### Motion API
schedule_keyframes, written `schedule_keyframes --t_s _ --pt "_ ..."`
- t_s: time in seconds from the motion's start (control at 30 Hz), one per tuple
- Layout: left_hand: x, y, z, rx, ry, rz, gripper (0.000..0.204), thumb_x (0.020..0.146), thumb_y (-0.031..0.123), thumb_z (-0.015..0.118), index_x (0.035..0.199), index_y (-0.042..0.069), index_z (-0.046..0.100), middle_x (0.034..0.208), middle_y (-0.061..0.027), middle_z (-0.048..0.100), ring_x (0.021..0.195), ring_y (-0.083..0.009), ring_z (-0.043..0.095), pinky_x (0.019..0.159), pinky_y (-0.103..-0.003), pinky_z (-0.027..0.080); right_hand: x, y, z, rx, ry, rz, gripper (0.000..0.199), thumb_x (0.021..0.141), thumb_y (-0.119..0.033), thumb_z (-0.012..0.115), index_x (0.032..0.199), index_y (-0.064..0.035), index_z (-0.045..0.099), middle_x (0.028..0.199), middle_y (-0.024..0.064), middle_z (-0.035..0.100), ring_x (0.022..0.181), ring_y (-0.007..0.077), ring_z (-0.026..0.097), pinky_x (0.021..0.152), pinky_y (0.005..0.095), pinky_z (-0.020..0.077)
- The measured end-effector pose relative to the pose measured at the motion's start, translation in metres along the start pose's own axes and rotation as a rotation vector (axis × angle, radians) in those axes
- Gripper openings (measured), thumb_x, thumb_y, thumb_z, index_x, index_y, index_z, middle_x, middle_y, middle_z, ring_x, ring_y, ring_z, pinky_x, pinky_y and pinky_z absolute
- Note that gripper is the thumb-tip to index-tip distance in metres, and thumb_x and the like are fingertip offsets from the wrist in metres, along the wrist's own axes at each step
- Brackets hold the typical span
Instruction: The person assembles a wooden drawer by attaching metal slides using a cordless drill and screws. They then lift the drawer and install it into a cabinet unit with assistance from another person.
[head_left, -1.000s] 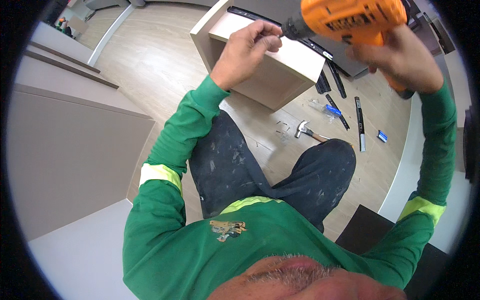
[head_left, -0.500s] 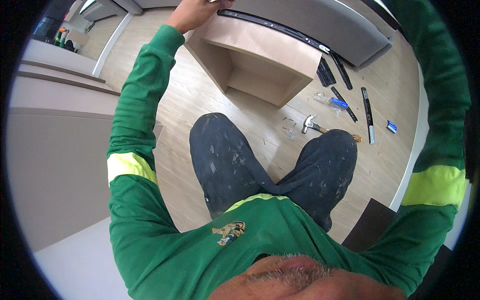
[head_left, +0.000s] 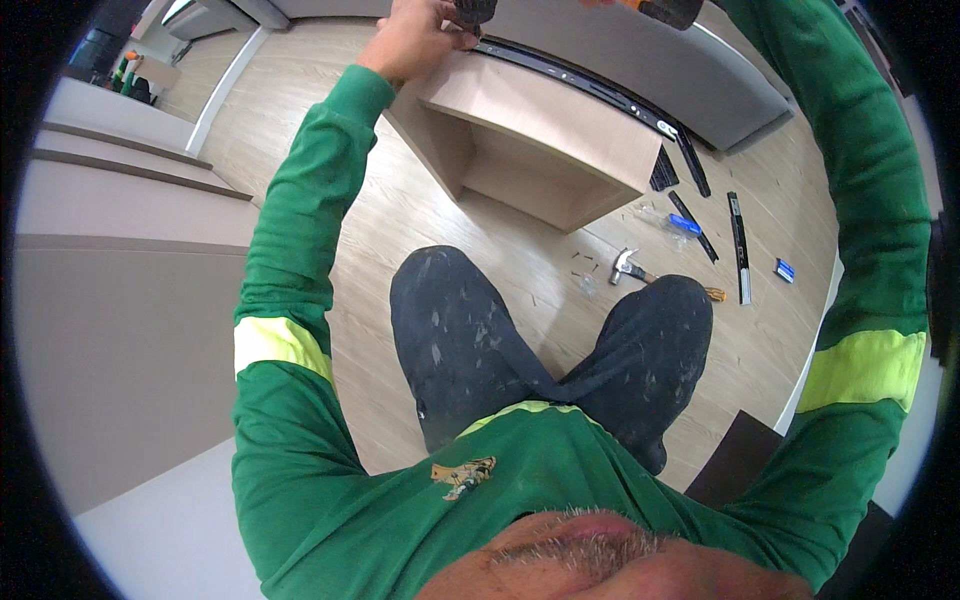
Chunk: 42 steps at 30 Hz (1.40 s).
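Observation:
A pale wooden drawer box (head_left: 550, 110) stands on its side on the floor in front of my knees, its hollow facing me. Along its top panel lies a black drawer slide (head_left: 575, 78). At the slide's left end is my left hand (head_left: 418, 42), fingers pinched beside the dark chuck (head_left: 474, 10) of a power drill; what they pinch is too small to make out. The drill's black and orange base (head_left: 672, 10) shows at the top edge. Only a sliver of my right hand (head_left: 597, 2) appears, at the drill's grip; the rest is cut off.
Several black slides (head_left: 739, 250) lie on the floor at right. Near them are a claw hammer (head_left: 628, 266), loose screws (head_left: 583, 258), a clear bag with a blue label (head_left: 684, 224) and a small blue box (head_left: 785, 270). A grey upholstered piece (head_left: 640, 50) stands behind the drawer box.
The drill has come into view at the top, its chuck now at my left fingers over the slide's left end. My right arm has swung inward. The view has shifted slightly.

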<state>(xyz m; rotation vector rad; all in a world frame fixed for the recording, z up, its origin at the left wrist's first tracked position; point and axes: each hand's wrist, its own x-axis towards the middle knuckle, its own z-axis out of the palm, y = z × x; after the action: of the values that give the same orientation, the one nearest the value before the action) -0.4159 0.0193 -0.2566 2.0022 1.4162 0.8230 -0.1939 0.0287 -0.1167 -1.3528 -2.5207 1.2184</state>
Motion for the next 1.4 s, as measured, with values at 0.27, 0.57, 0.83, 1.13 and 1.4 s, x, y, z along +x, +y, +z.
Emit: schedule_keyframes --t_s 0.27,0.57,0.83,1.13,1.4 --pt "0.003 -0.040 0.011 0.286 0.088 0.185 0.040 0.082 0.017 0.084 0.116 0.006 0.068 0.108 -0.0054 0.076 0.119 -0.0264 0.049 0.105 -0.039 0.042 -0.009 -0.009 -0.004 -0.098 -0.003 0.054 0.034 0.087 -0.016 0.074 0.113 0.0041 0.066 0.084 0.0092 0.066 0.067 0.0176 0.066 0.059 0.0313 0.0583" --pt "0.008 -0.048 0.014 0.299 0.033 0.224 0.044 0.084 0.022 0.083 0.120 0.008 0.062 0.112 -0.0079 0.069 0.120 -0.0279 0.046 0.106 -0.040 0.042 -0.004 0.002 -0.009 -0.117 -0.062 0.030 0.034 0.088 -0.016 0.073 0.114 0.0043 0.066 0.084 0.0085 0.065 0.068 0.0171 0.066 0.061 0.0312 0.0584" --pt "0.010 -0.045 0.016 0.360 0.050 0.150 0.054 0.082 0.025 0.085 0.125 0.006 0.057 0.115 -0.0166 0.060 0.119 -0.0319 0.048 0.101 -0.042 0.046 -0.008 0.007 -0.009 -0.097 -0.053 0.003 0.037 0.088 -0.017 0.072 0.116 0.0053 0.064 0.085 0.0087 0.065 0.068 0.0164 0.066 0.061 0.0304 0.0586" --pt "0.009 -0.043 0.017 0.397 0.073 0.058 0.051 0.083 0.026 0.085 0.120 0.003 0.060 0.115 -0.0163 0.050 0.106 -0.0300 0.055 0.094 -0.038 0.050 -0.006 0.006 -0.007 -0.144 -0.058 -0.007 0.036 0.087 -0.017 0.073 0.115 0.0050 0.065 0.084 0.0090 0.065 0.067 0.0166 0.066 0.061 0.0305 0.0587" --pt "0.015 -0.046 0.002 0.506 -0.082 0.246 0.040 0.084 0.024 0.082 0.117 0.007 0.067 0.118 -0.0132 0.054 0.117 -0.0324 0.049 0.105 -0.042 0.042 0.022 0.009 -0.012 -0.113 -0.188 0.107 0.028 0.085 -0.012 0.073 0.108 0.0016 0.064 0.080 0.0088 0.062 0.066 0.0185 0.065 0.058 0.0345 0.0580"
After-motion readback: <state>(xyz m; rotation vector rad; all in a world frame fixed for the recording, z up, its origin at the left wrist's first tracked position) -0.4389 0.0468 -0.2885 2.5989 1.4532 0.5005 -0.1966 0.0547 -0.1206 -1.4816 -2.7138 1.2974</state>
